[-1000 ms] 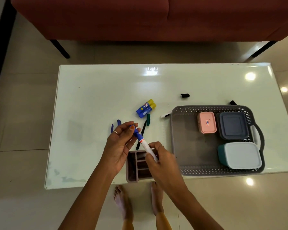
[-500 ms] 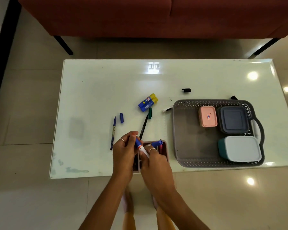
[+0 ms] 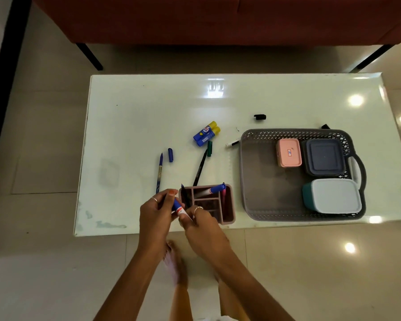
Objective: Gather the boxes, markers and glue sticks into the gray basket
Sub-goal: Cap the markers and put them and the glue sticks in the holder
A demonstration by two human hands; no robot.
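We hold one blue-capped marker point(image 3: 179, 207) in both hands at the table's point(image 3: 130, 126) near edge: left hand point(image 3: 156, 210) closed on the cap end, right hand point(image 3: 198, 218) closed on the barrel, probably to seat the cap. The gray basket point(image 3: 259, 181) sits well to the right, three boxes inside. The glue sticks point(image 3: 206, 134) lie outside, mid-table.

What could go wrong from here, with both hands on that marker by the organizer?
1. The pink organizer sits close to the table's near edge; a nudge from the right hand might push it off.
2. Loose caps, like the black cap and blue cap, could be overlooked.
3. The glue sticks lie outside the gray basket and could roll if bumped.
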